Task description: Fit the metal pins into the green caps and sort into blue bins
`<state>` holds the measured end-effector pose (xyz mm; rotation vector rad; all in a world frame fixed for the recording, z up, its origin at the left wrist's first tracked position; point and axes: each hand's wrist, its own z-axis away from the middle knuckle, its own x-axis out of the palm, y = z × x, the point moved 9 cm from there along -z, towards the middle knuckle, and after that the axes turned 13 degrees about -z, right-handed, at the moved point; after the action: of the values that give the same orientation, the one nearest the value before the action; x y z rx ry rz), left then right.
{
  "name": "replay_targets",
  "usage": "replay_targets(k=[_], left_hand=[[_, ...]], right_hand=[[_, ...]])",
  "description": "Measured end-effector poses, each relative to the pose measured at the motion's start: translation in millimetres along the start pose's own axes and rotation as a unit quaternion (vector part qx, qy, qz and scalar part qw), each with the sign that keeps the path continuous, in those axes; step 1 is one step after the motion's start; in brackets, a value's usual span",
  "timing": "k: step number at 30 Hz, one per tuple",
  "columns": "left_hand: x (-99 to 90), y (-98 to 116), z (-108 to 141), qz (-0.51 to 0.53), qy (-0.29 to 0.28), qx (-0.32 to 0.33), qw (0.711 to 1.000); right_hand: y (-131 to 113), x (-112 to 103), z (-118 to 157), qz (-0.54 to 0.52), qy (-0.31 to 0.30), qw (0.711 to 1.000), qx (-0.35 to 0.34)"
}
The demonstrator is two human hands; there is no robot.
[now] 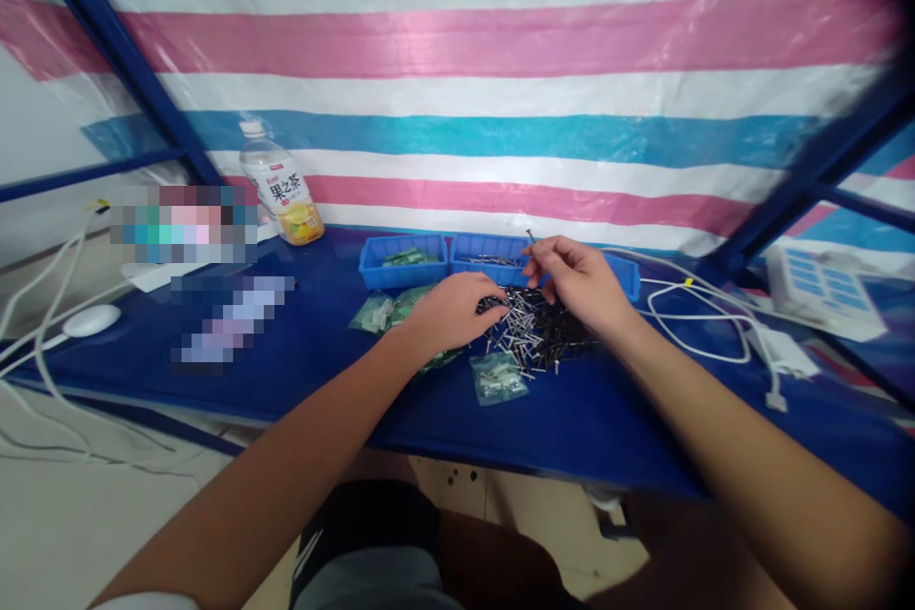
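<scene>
A loose pile of silver screws point(520, 334) and black screws point(561, 334) lies at the middle of the blue table. My right hand point(572, 276) pinches a dark screw point(530, 235), its head up, above the blue bins. At the left edge of the pile is my left hand point(457, 305), its thumb and fingers apart over the silver screws; nothing shows between them. Behind the hands stand a left blue bin point(366, 267) with green packets point(409, 257) and a middle blue bin point(464, 243) with some screws. A clear bag of pale parts point(498, 379) lies in front of the pile.
More green bags point(373, 313) lie beside my left forearm. A drink bottle point(282, 186) stands at the back left. White cables point(686, 343), an adapter point(782, 351) and a white power strip point(825, 291) are at the right. A white round object point(91, 320) lies far left.
</scene>
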<state>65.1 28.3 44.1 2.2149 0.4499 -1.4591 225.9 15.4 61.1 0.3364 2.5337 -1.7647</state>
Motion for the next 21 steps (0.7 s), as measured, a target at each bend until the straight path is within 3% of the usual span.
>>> replay_targets(k=[2, 4, 7, 10, 14, 18, 21], left_hand=[[2.2, -2.1, 0.4, -0.005, -0.010, -0.004, 1.000], [1.8, -4.2, 1.0, -0.009, -0.016, -0.014, 1.000], [0.2, -5.8, 1.6, -0.011, -0.017, -0.024, 1.000], [-0.9, -6.2, 1.5, -0.014, -0.010, -0.024, 1.000], [-0.1, -6.2, 1.3, -0.022, -0.008, -0.022, 1.000], [-0.1, -4.7, 1.9, -0.012, -0.005, -0.011, 1.000], [-0.7, -4.5, 2.5, 0.001, 0.005, -0.006, 1.000]], right_hand=[[-11.6, -15.4, -0.9, 0.126, 0.039, 0.990, -0.048], [-25.4, -26.2, -0.8, 0.291, 0.058, 0.950, -0.102], [-21.5, -41.6, -4.5, 0.444, 0.049, 0.891, -0.079], [-14.8, -51.9, -7.0, 0.507, 0.039, 0.858, -0.071], [-18.8, -43.1, -5.6, 0.482, 0.010, 0.869, -0.114], [-21.9, -3.6, 4.0, 0.403, -0.117, 0.893, -0.162], [-14.9, 19.9, 12.6, 0.367, -0.189, 0.897, -0.158]])
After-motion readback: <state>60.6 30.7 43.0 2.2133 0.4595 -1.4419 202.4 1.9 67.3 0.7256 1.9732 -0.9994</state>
